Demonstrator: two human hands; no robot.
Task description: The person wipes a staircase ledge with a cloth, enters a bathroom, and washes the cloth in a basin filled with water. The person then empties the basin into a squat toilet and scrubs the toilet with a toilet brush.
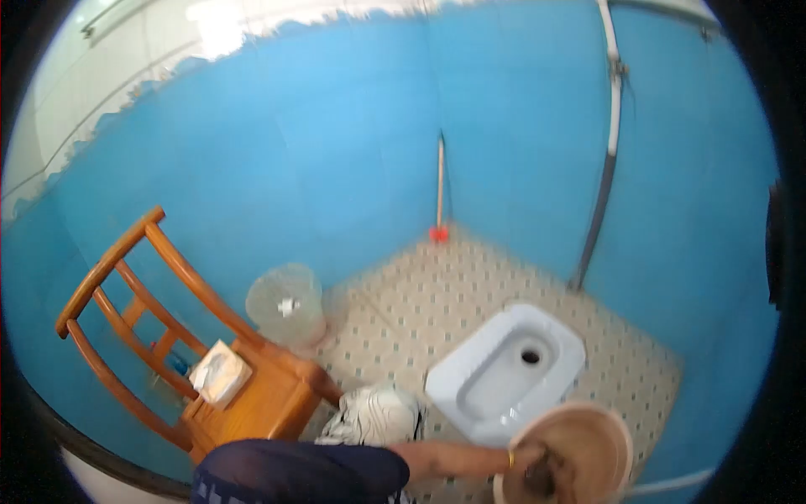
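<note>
1. Looking down through the head view, find the dark item (539, 482) at five o'clock, inside the pinkish basin (600, 441), toward the basin's nine o'clock side.
2. The left hand (529, 458) is bent over it from nine o'clock; the right hand (565, 485) is just beside it at three o'clock. Fingers are blurred: I cannot tell whether either hand grips or only touches.
3. Judging by looks, the item is small and light, perhaps soft and slippery if wet; its material is unclear. A hold around its middle, with a hand on either side, would suit.
4. The basin looks like thin, slightly flexible plastic, best held by its rim at three and nine o'clock.
</note>
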